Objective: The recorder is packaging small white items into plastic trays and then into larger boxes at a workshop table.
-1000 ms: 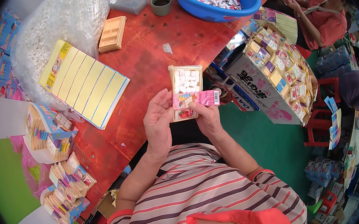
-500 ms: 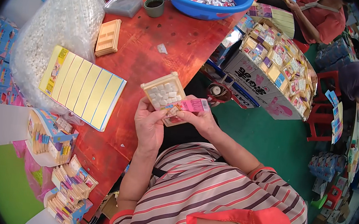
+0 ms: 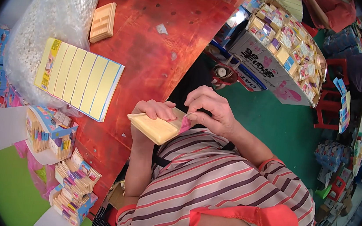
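A shallow cream plastic tray is tilted in front of my body, its plain underside showing. My left hand is closed round it, fingers lying over the far edge. At the tray's right end hangs a pink printed label strip, pinched between the thumb and fingertips of my right hand. The tray's filled side, with whatever lies in it, is turned out of sight. Nearest on the table is a stack of yellow sticker sheets with blue borders.
A big clear bag of small white pieces stands at the left, beside another cream tray. Packed trays line the red table's near left edge. Right of the table, a carton overflows with packed trays; another person sits beyond.
The tray, which showed white blocks in its compartment, is now turned over with its underside showing. My right hand has shifted to the label's end, and the view has moved slightly.
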Motion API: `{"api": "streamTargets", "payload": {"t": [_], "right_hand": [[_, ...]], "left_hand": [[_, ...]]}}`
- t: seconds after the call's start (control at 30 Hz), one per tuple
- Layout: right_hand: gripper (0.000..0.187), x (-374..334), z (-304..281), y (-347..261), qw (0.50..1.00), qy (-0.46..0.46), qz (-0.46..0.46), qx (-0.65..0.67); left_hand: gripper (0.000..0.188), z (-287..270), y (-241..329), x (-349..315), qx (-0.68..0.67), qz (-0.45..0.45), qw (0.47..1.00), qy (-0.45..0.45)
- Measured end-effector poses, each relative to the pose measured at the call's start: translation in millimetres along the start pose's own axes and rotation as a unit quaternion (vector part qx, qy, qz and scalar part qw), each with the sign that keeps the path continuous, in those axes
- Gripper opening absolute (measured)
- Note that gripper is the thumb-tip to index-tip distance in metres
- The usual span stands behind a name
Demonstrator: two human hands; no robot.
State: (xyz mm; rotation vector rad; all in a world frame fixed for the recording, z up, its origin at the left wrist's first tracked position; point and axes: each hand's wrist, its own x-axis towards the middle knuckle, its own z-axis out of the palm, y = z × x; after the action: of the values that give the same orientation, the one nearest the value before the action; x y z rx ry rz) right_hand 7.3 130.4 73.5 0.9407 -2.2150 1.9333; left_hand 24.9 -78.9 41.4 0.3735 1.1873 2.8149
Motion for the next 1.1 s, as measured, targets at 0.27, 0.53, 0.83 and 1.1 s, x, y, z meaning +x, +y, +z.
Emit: {"api": "streamTargets", "payload": {"t": [0.27, 0.53, 0.83, 1.1], "right_hand": [[0.010, 1.7, 16.2, -2.6, 0.998, -0.054, 0.035, 0.005], [0.016, 0.1, 17.8, -2.6, 0.996, -0.078, 0.025, -0.034], [0.023, 1.2, 22.9, -8.8, 0.993, -0.071, 0.065, -0.070], [0.027, -6.8, 32.0, 19.0, 0.975, -0.079, 0.168, 0.122]], "left_hand": [[0.023, 8.7, -6.5, -3.5, -0.048, 0.010, 0.997, -0.057], [0.021, 15.5, -8.2, -11.2, -0.016, 0.020, 1.000, -0.013], [0.021, 13.7, -11.7, -10.2, 0.031, 0.028, 0.998, -0.039], [0.022, 13.6, -14.7, -12.1, -0.040, 0.007, 0.999, -0.003]]}}
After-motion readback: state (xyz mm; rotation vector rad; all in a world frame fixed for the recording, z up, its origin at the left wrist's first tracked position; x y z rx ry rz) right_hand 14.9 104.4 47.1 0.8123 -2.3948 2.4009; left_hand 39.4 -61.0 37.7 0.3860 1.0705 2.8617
